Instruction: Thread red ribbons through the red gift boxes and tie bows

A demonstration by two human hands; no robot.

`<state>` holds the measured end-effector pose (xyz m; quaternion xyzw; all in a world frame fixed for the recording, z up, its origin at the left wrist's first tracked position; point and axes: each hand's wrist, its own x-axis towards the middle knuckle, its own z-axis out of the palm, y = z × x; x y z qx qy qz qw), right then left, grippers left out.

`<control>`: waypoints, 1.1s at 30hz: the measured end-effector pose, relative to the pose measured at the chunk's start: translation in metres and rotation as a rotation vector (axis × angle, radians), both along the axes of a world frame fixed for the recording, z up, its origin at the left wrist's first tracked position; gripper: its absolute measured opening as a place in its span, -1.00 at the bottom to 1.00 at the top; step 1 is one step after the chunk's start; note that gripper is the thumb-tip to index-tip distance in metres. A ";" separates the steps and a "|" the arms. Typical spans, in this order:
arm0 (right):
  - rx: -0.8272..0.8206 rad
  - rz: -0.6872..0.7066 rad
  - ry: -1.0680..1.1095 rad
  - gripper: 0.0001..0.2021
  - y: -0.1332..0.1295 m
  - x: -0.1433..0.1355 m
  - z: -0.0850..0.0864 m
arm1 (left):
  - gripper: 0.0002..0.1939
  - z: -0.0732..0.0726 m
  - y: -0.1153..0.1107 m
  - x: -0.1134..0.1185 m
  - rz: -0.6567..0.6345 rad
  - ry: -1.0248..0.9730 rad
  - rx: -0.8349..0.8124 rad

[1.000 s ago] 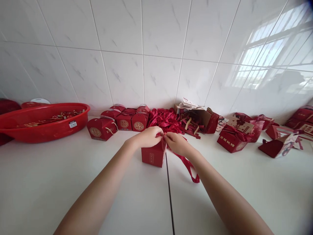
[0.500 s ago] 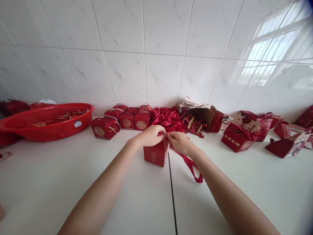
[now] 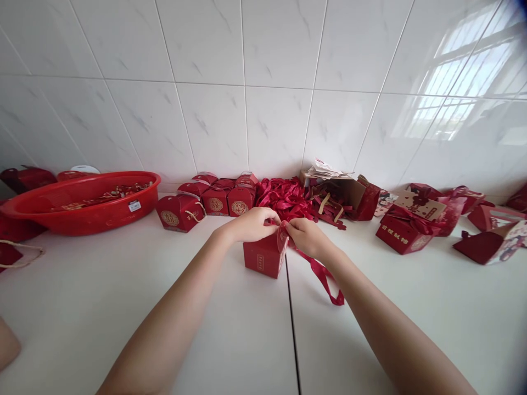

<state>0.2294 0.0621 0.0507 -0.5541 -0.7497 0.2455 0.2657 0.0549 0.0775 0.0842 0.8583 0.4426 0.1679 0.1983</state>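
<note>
A small red paper gift box [image 3: 260, 258] stands upright on the white table, between my two hands. My left hand [image 3: 256, 225] is closed at the box's top edge, its fingertips partly hidden. Pinched between the thumb and finger of my right hand [image 3: 305, 236] is the rounded top flap [image 3: 282, 233] of the same box. A red ribbon [image 3: 325, 277] trails over the table from behind the box, passing under my right wrist.
A heap of red ribbon [image 3: 284, 198] lies by the tiled wall. Left of it stand several red boxes [image 3: 179, 211] and a red plastic basin [image 3: 102, 214]. An open carton [image 3: 364, 200] and finished-looking boxes [image 3: 405, 233] sit right. Part of a person [image 3: 7, 344] shows at the left edge.
My hands stay at the box top; the flap shows more between them. The view has shifted slightly. More of a corded box and of a person's skin shows at the left edge.
</note>
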 end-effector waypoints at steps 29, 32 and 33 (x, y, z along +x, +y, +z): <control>0.108 0.141 0.860 -0.79 -0.022 0.012 0.034 | -0.79 0.029 -0.022 -0.012 0.121 -0.188 0.255; 0.274 0.095 0.936 -0.87 -0.039 0.023 0.052 | -0.71 0.028 -0.016 -0.022 0.233 -0.010 0.141; 0.339 0.084 0.950 -0.89 -0.047 0.027 0.058 | -0.70 0.027 -0.014 -0.025 0.249 0.031 0.094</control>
